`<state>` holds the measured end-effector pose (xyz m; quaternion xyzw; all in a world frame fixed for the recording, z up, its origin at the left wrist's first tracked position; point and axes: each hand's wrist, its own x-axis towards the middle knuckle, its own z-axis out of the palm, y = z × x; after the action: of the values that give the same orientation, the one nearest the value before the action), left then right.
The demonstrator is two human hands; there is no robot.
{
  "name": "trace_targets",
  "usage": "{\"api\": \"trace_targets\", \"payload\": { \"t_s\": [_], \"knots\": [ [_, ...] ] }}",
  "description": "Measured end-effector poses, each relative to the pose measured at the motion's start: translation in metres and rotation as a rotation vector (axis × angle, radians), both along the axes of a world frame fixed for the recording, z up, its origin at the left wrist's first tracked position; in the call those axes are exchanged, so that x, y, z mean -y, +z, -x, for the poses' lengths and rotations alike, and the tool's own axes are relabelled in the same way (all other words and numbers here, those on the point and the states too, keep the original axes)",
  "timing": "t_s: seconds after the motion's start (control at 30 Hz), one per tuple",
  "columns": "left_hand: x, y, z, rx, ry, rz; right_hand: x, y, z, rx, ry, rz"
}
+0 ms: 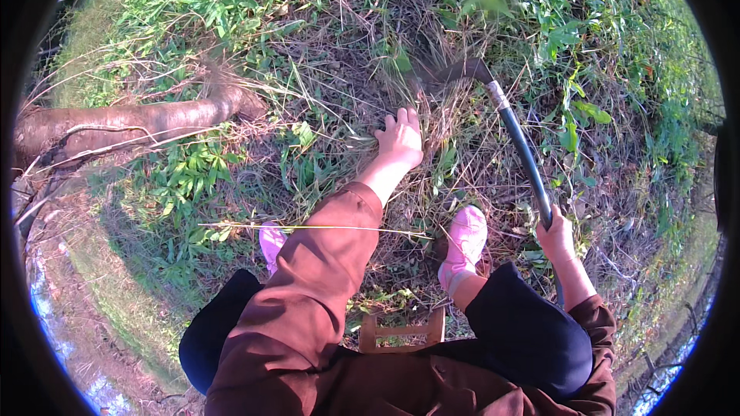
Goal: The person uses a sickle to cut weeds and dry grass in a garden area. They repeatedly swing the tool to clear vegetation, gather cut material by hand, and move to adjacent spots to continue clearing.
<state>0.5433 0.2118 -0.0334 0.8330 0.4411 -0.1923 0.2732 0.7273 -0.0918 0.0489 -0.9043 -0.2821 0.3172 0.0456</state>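
My right hand (pixel 556 236) is wrapped around the dark handle of a long-handled sickle (pixel 523 150). A pale metallic collar joins that handle to a dark curved blade (pixel 474 69), whose far end blurs into the grass. To the left of the blade, my left hand (pixel 400 140) reaches down with its fingers spread against the grass. Beside its fingertips stands a clump of dry grass (pixel 442 112); no stalks can be made out inside the hand.
A bare tree trunk (pixel 144 121) rises at the left, with thin dry branches around it. Between my pink shoes (pixel 467 237) and my body is a small wooden stool (pixel 402 335). Leafy green weeds (pixel 561 34) grow at the upper right. One dry stalk (pixel 324 227) crosses my left sleeve.
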Motion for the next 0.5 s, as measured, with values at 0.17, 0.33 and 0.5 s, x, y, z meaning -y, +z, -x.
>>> {"api": "trace_targets", "payload": {
  "t_s": [0.17, 0.33, 0.5],
  "knots": [
    [0.035, 0.003, 0.032, -0.014, -0.203, -0.071, 0.033, 0.019, 0.011, -0.039, -0.081, -0.061],
    [0.073, 0.003, 0.077, 0.116, -0.274, -0.134, 0.046, 0.047, 0.027, -0.031, -0.103, -0.046],
    [0.133, -0.004, 0.135, -0.027, -0.333, -0.008, 0.057, 0.055, 0.047, -0.042, -0.153, -0.055]
  ]
}}
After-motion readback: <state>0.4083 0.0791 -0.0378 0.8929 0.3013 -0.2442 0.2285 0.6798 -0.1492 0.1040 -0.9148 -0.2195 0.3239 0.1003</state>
